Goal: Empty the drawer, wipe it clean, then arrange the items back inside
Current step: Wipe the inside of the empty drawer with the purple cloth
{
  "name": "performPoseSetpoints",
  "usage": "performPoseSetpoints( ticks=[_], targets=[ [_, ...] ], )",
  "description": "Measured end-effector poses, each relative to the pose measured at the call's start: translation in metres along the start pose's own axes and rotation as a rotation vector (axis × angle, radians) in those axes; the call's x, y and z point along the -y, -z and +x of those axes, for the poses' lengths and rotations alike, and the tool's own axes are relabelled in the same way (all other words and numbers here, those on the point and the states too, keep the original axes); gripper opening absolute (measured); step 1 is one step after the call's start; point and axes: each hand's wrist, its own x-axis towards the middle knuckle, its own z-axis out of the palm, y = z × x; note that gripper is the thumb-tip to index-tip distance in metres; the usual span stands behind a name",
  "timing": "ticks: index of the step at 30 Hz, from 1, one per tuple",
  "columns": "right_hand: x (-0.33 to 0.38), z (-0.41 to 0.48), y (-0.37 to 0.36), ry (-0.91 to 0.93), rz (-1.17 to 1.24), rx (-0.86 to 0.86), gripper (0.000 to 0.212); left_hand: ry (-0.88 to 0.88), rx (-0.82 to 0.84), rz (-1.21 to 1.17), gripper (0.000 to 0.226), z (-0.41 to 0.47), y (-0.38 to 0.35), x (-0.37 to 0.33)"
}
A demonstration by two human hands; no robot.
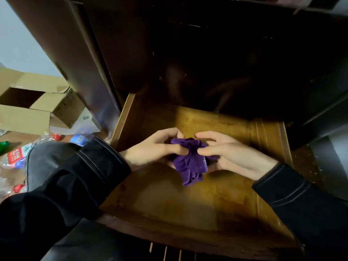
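A wooden drawer (188, 200) stands pulled out of a dark cabinet, and its bottom is bare. Above its middle both my hands hold a crumpled purple cloth (190, 162). My left hand (156, 147) pinches the cloth's upper left part between thumb and fingers. My right hand (229, 153) pinches its upper right part, thumb on top. The cloth's lower end hangs down toward the drawer bottom. Both arms wear dark sleeves with light stitching.
The dark cabinet (207, 53) rises behind the drawer. On the floor to the left stand open cardboard boxes (33, 102), with plastic packets and small red and green items (17, 155) scattered near my knee (49, 161).
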Motion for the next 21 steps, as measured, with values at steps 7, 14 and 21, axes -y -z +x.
performPoseSetpoints(
  ticks=[7, 14, 21],
  targets=[
    [-0.012, -0.017, 0.045, 0.115, -0.801, -0.21, 0.012, -0.128, 0.112, 0.755, 0.042, -0.003, -0.011, 0.008],
    [-0.042, 0.015, 0.035, 0.187, -0.999, -0.211, 0.017, 0.227, 0.642, 0.793, 0.053, -0.009, -0.045, 0.042],
    [-0.05, 0.018, 0.033, 0.256, -1.165, -0.146, 0.017, 0.271, 0.742, 0.635, 0.031, -0.004, -0.045, 0.033]
  ],
)
